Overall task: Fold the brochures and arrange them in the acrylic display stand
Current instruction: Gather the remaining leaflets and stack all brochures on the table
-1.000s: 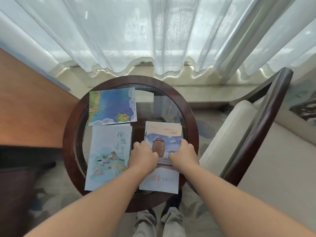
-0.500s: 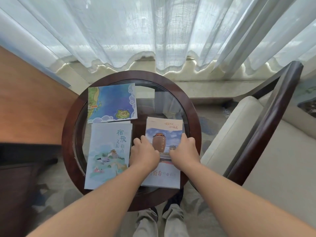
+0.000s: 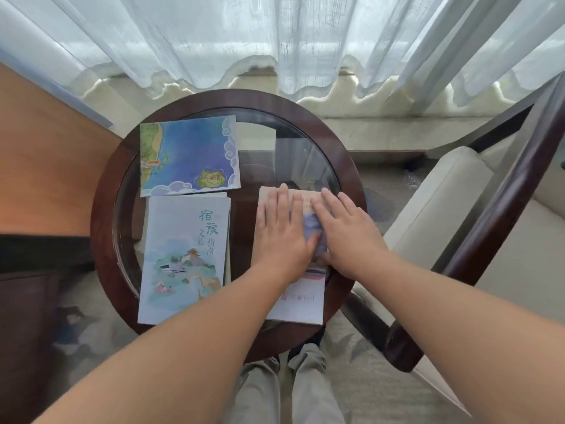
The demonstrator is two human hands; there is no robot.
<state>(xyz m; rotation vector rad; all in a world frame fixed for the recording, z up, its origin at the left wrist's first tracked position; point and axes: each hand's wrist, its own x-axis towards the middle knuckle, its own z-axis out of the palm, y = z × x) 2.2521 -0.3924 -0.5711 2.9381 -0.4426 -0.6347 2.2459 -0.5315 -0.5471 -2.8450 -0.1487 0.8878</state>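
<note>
Brochure (image 3: 298, 304) flat under both hands (image 3: 282, 237)

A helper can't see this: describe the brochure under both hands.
On the round glass table lie three brochures. It is the right brochure, nearest the armchair. Only it has a white bottom strip; the others show a blue map and green hills.

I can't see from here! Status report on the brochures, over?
Left hand and right hand flat, pressing the rightmost brochure. Map brochure and blue guide brochure lie apart, left. Nothing in the way.
</note>
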